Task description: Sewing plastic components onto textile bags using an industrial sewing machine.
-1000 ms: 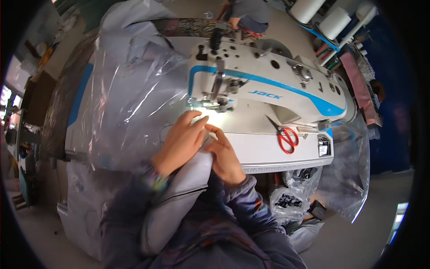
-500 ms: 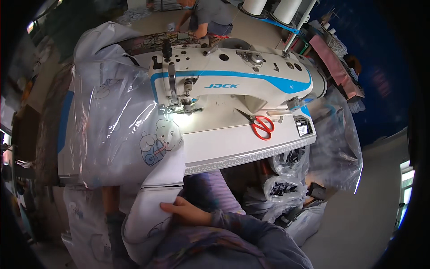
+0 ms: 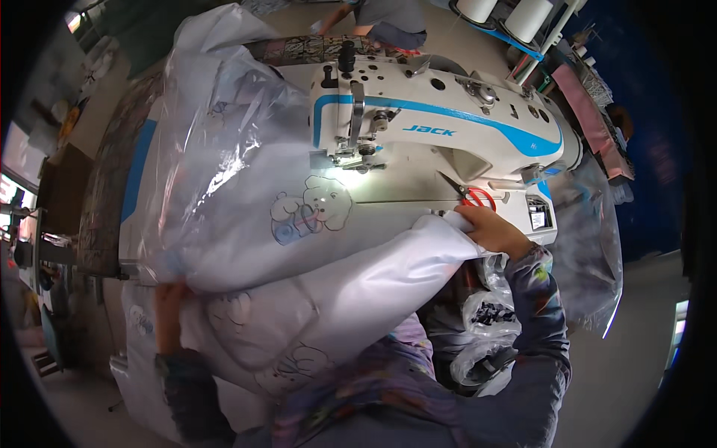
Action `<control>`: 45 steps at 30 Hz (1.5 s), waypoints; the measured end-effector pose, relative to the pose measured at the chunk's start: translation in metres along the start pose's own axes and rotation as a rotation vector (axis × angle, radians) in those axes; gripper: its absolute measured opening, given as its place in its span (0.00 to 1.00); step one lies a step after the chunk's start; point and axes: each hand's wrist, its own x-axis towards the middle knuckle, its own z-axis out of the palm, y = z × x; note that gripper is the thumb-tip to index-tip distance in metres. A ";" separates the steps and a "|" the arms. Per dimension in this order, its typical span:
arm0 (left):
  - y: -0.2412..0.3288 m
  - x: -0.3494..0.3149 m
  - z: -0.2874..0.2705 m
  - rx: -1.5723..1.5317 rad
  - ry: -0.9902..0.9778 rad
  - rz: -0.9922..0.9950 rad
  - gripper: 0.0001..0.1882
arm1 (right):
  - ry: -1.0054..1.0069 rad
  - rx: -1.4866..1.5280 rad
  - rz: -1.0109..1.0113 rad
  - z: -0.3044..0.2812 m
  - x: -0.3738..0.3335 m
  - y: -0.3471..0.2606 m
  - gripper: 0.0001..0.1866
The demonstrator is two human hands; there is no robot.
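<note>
A large, pale, glossy plastic sheet (image 3: 373, 261) printed with cartoon bears spreads across the sewing machine bed and down over my lap. Closed on its right edge, my right hand (image 3: 494, 231) pulls that corner out beside the red-handled thread scissors (image 3: 476, 196). My left hand (image 3: 172, 297) is at the sheet's left side, its fingers partly hidden and blurred. The white and blue sewing machine (image 3: 441, 119) stands behind, its needle area lit, with the sheet lying just left of and below the needle.
Clear bags of dark pieces (image 3: 489, 321) sit below the table on the right. White thread cones (image 3: 526, 21) stand at the back right. Clear plastic (image 3: 590, 246) hangs off the table's right end. Another person (image 3: 392, 19) crouches beyond the machine.
My right hand has moved from my lap up and right, drawing the sheet's edge out flat across the table front. My left hand shows more now. The whole view has shifted.
</note>
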 end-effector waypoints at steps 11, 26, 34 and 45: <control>0.059 0.130 0.053 1.216 0.429 0.766 0.15 | -0.172 -0.113 0.066 0.095 -0.042 -0.016 0.28; 0.212 0.007 0.242 0.891 -0.342 1.256 0.08 | 0.286 0.028 -0.271 0.146 0.094 -0.090 0.24; 0.187 0.003 0.264 0.817 -0.288 1.172 0.14 | 0.265 -0.269 -0.281 0.150 0.080 -0.082 0.28; 0.192 0.038 0.284 0.865 -0.213 1.183 0.08 | 0.219 -0.504 -0.176 0.128 0.112 -0.097 0.35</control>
